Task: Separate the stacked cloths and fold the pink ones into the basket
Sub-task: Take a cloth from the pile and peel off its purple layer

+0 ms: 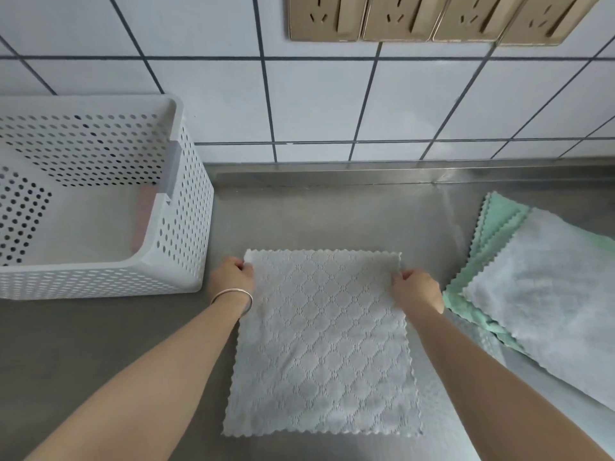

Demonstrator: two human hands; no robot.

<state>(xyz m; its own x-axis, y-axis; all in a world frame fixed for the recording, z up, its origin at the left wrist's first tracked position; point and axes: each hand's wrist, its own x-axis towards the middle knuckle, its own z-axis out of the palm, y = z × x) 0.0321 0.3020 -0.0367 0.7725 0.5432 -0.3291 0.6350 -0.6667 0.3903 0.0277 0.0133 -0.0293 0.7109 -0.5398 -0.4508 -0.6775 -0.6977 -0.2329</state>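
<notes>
A pale grey cloth (321, 344) with a diamond pattern and scalloped edges lies spread flat on the steel counter (100, 344), directly in front of the person. The left hand (232, 277) pinches the cloth's far left corner, fingers curled round the edge; a thin metal bangle (233, 296) sits on that wrist. The right hand (416, 287) pinches the far right corner in the same way. To the left, a white perforated basket (186, 211) stands on the counter against the tiled wall (316, 101), well apart from the cloth; something pinkish shows faintly at the inner right wall of the basket, too blurred to identify. At the right edge a stack of cloths (549, 287) lies on the counter: a pale grey cloth on top, green ones (496, 224) beneath with edges showing. Four brass-coloured sockets (429, 18) are mounted on the wall above
</notes>
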